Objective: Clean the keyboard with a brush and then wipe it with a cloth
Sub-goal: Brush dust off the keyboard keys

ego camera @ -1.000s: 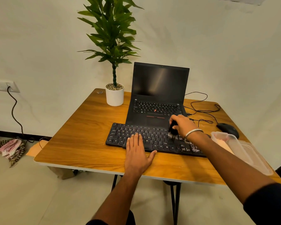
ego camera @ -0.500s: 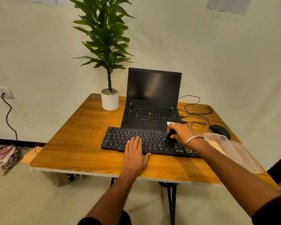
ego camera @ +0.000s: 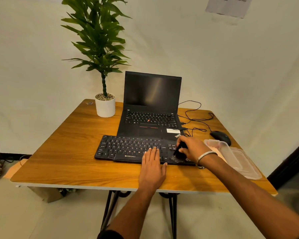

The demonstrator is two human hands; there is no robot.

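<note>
So my keyboard [ego camera: 136,149] sits on the table [ego camera: 62,152] right in front of the laptop [ego camera: 150,109], plant pot [ego camera: 105,106] behind-left, mouse [ego camera: 220,137] and tub [ego camera: 231,157] off to the right, my left hand [ego camera: 153,168] flat on its near edge, my right hand [ego camera: 193,148] with the brush [ego camera: 179,153] over its right end.

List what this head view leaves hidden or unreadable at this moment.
- Brush: handle hidden inside the right hand; bristles blurred.
- Keyboard: right end covered by that hand, the near edge by the left hand.
- Box: contents unclear through cloudy plastic.
- Wall paper: cut by the top edge, print too small.
</note>
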